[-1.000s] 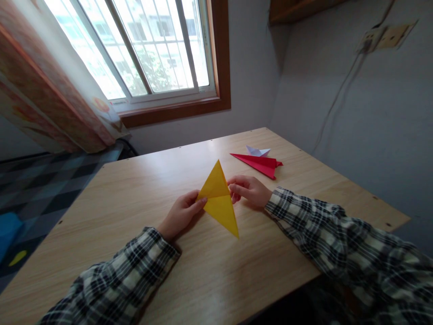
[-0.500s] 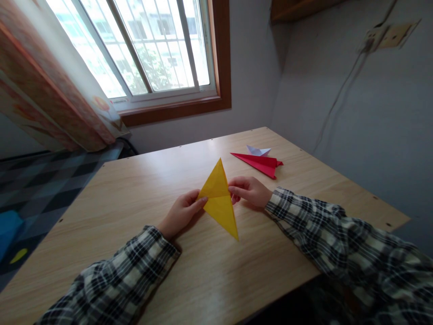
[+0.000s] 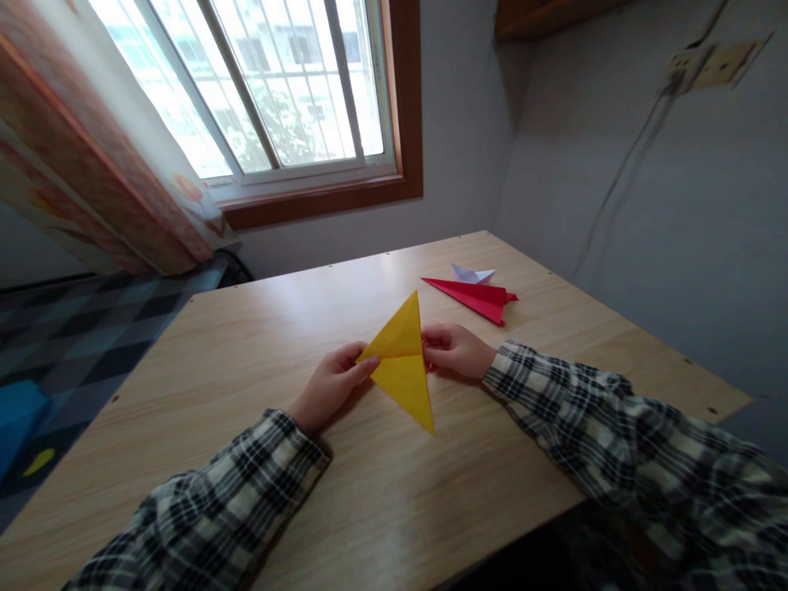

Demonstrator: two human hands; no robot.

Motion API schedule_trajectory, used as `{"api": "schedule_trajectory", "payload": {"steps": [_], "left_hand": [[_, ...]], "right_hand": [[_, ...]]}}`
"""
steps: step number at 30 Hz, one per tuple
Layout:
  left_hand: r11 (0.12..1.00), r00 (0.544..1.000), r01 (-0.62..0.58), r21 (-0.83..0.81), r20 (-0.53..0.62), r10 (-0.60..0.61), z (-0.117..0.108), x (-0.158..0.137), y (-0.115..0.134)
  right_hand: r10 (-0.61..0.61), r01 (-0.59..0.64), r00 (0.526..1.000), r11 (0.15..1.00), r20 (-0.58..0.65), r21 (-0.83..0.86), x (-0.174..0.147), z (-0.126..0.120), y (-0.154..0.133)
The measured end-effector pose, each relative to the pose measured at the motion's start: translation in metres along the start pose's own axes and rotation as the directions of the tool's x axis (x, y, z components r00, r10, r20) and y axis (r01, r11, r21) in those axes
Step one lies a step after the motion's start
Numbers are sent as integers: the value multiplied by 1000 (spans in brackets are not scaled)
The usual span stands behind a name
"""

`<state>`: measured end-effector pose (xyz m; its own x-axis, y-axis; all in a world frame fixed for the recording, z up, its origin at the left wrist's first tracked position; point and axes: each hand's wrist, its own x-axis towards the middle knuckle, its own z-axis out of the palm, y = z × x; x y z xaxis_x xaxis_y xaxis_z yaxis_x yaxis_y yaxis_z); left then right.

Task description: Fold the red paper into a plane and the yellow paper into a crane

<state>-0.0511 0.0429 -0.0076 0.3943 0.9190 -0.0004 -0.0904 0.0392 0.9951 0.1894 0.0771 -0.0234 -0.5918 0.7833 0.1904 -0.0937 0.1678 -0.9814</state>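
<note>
A folded yellow paper triangle [image 3: 401,355] is held up over the table, with a crease running across its middle. My left hand [image 3: 336,379] pinches its left corner, the thumb lying on the front face. At the long right edge is my right hand [image 3: 456,350], its fingers closed on the paper and its fingertips partly hidden behind that edge. Beyond the right hand, a red paper plane [image 3: 471,297] lies on the table. A small white folded paper boat [image 3: 473,274] lies just behind the red plane.
The light wooden table [image 3: 246,328] extends toward a window [image 3: 277,90] and a wall with a socket [image 3: 717,64] and cable. A patterned curtain [image 3: 92,139] hangs at the left. A blue object [image 3: 21,419] stands low at the left edge.
The yellow triangle has turned slightly, its top point swinging to the right. My right fingers have slipped further behind its edge; the left hand keeps its hold.
</note>
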Motion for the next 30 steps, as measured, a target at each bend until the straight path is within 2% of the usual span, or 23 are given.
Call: {"api": "schedule_trajectory", "payload": {"steps": [4, 10, 17, 21, 24, 30], "left_hand": [[1000, 998, 4, -28, -64, -5, 3, -1, 4], [998, 996, -11, -65, -90, 6, 9, 4, 4], [994, 988, -53, -90, -150, 39, 19, 18, 1], [987, 979, -102, -124, -186, 77, 24, 31, -5], [985, 971, -128, -112, -216, 102, 27, 41, -10], [978, 976, -135, -161, -192, 104, 41, 50, -9]], "right_hand": [[33, -35, 999, 997, 33, 71, 0, 7, 3], [104, -98, 994, 982, -30, 162, 3, 15, 5], [4, 18, 979, 994, -204, 107, 9, 18, 2], [-76, 100, 940, 993, -331, 56, 13, 17, 2], [-78, 101, 907, 994, -414, 34, 15, 15, 3], [-84, 84, 903, 996, -421, -17, 16, 12, 7]]}}
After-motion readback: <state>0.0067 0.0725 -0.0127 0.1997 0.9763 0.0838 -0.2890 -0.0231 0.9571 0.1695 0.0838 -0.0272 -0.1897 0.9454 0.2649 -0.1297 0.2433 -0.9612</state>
